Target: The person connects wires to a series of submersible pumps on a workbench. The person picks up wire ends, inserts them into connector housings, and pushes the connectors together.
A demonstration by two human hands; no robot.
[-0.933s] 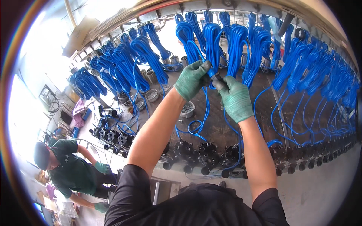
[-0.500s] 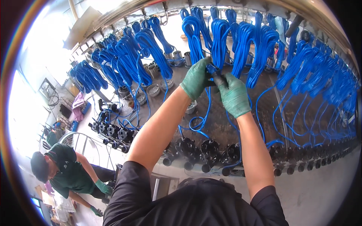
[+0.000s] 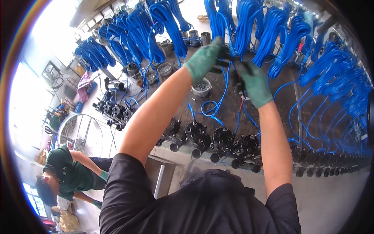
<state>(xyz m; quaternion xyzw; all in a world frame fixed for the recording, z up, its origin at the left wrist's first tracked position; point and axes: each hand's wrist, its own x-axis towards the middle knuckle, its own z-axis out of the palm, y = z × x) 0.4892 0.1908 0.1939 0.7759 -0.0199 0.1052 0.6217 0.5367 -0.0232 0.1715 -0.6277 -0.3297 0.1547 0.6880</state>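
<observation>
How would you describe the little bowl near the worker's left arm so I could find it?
Start at the long workbench hung with coils of blue cable. Just below the left hand, on the bench top, stands a small pale bowl. Unlike the black pumps lined up along the near edge, it is light-coloured, open-topped and filled with small dark parts.

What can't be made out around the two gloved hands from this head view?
- Head view: what the left hand and right hand pinch between them, a small dark part covered by the glove fingers.
- Where the blue cable ends: lost among the black pumps.
- Small bowl contents: too small.
</observation>
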